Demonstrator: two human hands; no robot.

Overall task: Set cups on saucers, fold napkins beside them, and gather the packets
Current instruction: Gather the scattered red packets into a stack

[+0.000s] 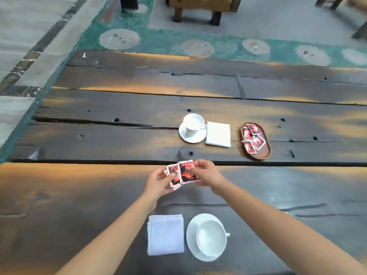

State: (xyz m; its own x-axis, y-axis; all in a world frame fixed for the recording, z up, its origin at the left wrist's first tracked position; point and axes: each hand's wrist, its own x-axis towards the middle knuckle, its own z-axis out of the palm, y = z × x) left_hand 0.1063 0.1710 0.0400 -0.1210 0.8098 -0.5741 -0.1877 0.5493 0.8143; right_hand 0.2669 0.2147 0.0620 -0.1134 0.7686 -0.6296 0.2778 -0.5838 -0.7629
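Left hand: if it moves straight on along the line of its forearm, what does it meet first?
Probably the far saucer with its cup, past the packets that the left hand itself holds. The right hand sits just beside that line. Height is unclear.

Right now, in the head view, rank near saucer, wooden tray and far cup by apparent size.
1. Near saucer
2. Wooden tray
3. Far cup
The saucer's nearness inflates it, so true size versus the tray is unsure.

dark plank table, wooden stool
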